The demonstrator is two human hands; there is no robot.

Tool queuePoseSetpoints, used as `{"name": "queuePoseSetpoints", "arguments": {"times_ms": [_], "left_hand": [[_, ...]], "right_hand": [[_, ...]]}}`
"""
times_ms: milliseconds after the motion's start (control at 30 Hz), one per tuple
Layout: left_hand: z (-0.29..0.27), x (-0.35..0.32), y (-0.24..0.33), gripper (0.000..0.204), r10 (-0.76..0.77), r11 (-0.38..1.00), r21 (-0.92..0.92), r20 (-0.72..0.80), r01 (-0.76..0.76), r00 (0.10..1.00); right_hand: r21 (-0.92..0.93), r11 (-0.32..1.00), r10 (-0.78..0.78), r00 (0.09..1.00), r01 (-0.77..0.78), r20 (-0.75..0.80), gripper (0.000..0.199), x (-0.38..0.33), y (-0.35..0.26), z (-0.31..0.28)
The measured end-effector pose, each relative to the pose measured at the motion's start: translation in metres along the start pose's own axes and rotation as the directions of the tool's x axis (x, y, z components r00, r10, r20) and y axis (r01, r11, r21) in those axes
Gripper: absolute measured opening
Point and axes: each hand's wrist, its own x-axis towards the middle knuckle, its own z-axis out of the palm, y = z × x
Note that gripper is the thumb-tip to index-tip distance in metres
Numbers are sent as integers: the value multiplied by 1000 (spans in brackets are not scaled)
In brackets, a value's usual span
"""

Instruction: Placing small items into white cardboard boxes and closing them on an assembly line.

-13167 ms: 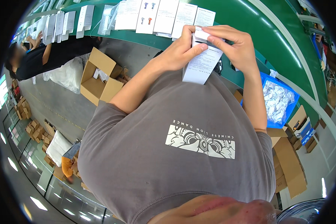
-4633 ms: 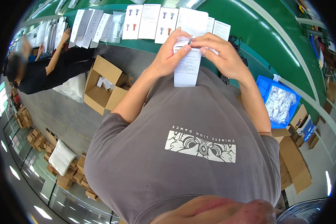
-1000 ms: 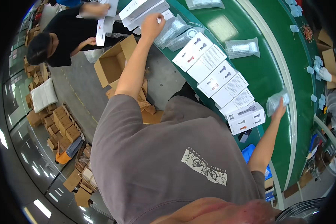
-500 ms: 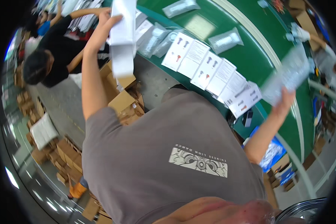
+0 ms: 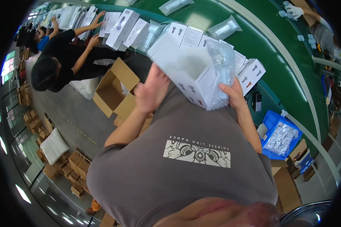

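Observation:
An open white carton [image 5: 191, 89] with small printed pictures is tilted in front of my shirt, its long flap reaching up and left. My right hand [image 5: 234, 94] grips a clear bubble-wrapped package [image 5: 220, 62] against the carton's right side; whether the package's lower end is inside the carton cannot be made out. My left hand [image 5: 152, 90] is at the carton's left side, slightly blurred, with thumb and fingers apart. Its fingertips are close to the flap, and contact is unclear. Behind the carton, a row of white printed cartons [image 5: 251, 73] lies along the table's near edge.
Bubble-wrapped packages [image 5: 224, 28] lie on the green table [image 5: 254, 41]. At right is a blue bin [image 5: 267, 123] of clear-wrapped pieces. An open brown box [image 5: 111, 90] stands at left, near a co-worker in black [image 5: 64, 53] handling white cartons. Another gloved hand [image 5: 294, 12] shows far right.
The carton has come down from upper left to in front of my body. My right hand has brought the bubble-wrapped package left against it. My left hand has moved down and right, off its earlier grip.

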Motion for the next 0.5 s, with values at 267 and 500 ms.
{"name": "queuePoseSetpoints", "arguments": {"times_ms": [267,500], "left_hand": [[27,56,-3,55,81,949,313,-105,-44,991],[21,70,-28,50,-231,922,355,194,151,954]], "right_hand": [[-343,931,-174,977,124,-119,64,-15,-20,2],[-575,591,-654,753,565,69,66,-57,-154,5]]}}
